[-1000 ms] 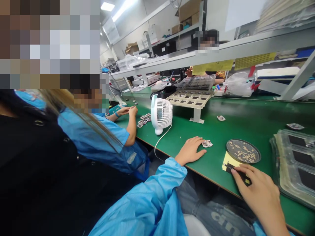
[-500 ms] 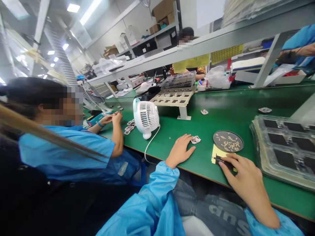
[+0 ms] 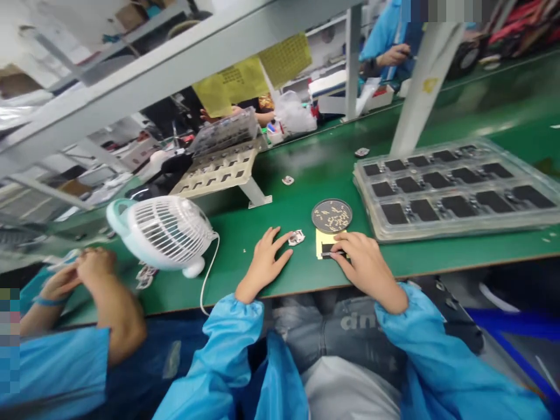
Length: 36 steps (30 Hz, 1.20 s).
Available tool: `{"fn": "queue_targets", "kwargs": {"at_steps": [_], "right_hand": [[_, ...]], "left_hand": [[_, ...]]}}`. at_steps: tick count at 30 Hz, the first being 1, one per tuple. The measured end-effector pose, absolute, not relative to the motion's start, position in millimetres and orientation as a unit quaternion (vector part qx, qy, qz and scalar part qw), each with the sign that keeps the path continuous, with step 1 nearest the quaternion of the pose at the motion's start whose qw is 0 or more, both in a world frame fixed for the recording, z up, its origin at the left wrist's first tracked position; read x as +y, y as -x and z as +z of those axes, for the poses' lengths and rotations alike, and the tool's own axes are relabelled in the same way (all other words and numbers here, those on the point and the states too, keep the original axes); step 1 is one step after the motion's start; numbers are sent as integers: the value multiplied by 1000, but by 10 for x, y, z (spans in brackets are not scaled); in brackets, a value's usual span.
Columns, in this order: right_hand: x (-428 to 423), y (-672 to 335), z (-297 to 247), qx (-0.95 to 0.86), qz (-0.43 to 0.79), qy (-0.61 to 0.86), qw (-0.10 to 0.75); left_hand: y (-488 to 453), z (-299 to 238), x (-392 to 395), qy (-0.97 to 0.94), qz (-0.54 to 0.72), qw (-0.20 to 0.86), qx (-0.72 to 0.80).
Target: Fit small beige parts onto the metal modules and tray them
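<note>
My left hand [image 3: 265, 259] lies flat on the green bench, fingers spread, with its fingertips touching a small silver-and-white part [image 3: 297, 237]. My right hand [image 3: 365, 265] rests on a yellow pad [image 3: 322, 242], fingers curled over a small black piece [image 3: 327, 249]. Just beyond the pad sits a round dark dish [image 3: 331, 215] filled with tiny pale parts.
A stack of clear trays [image 3: 455, 188] with dark rectangular parts lies to the right. A white desk fan [image 3: 164, 232] stands at the left, its cord trailing over the edge. A co-worker's hands [image 3: 76, 271] work at far left. A raised beige tray rack [image 3: 215, 171] stands behind.
My head has turned right and down, so the bench swings left in view. Both hands stay where they were on the bench.
</note>
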State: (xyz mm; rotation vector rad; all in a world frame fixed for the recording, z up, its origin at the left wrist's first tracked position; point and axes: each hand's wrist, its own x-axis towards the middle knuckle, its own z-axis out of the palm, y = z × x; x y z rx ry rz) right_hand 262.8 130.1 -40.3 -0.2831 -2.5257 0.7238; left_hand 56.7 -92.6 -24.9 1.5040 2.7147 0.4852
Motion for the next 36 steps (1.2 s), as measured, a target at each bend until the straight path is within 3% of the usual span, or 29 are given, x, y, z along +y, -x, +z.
{"fn": "queue_targets", "kwargs": {"at_steps": [5,9,15,19,36], "right_hand": [[1291,-2642,-372,-920,279,107,255],[1292,-2646,-381,-919,284,104,254],[1298,-2633,-392,-906,316,110,258],[1308,-2656,-443,-890,352,114,267],[1407,-2647,-601,-921,319,88,207]], "left_hand": [[-234,-114,-575,-527,135,14,839],[255,-44,-95,-524,236,61,816],[888,-91,547,-388,286,-26,876],[1102,-176,773,-325,279,-30,903],[597,-164,391,-335,375,-79,861]]}}
